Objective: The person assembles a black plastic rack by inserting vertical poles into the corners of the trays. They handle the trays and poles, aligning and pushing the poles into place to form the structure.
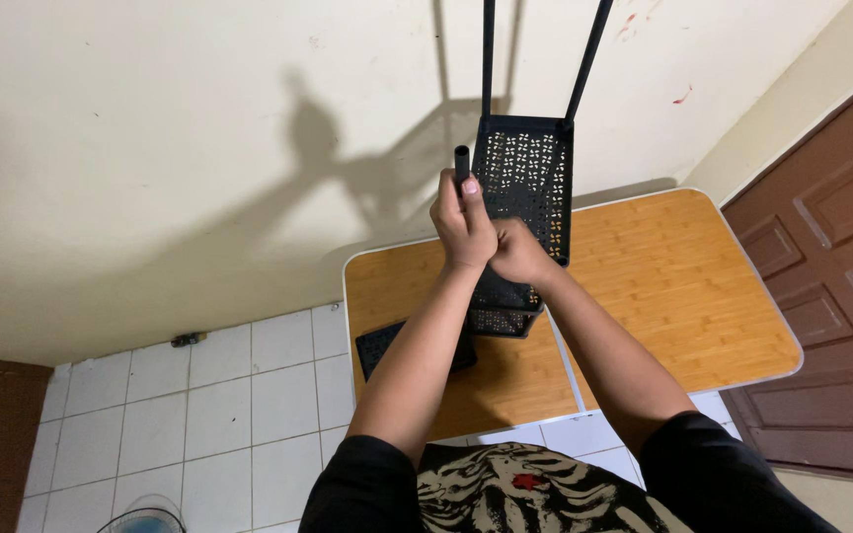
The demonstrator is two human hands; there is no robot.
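A black perforated metal rack point(525, 183) stands upright over a wooden table point(673, 286), with two thin black poles rising from its top shelf past the frame's upper edge. My left hand point(461, 222) is wrapped around a short black tube point(462, 160) at the rack's left front corner. My right hand point(517, 252) presses against the left hand and grips the same corner just below it. Lower black perforated shelves point(501, 316) sit beneath my hands, partly hidden by my forearms.
A flat black perforated panel point(379, 345) lies on the table's left part. A cream wall stands behind the table, a dark brown door point(831, 286) to the right. White floor tiles point(199, 415) spread to the left, with a round blue object point(145, 520) at the bottom edge.
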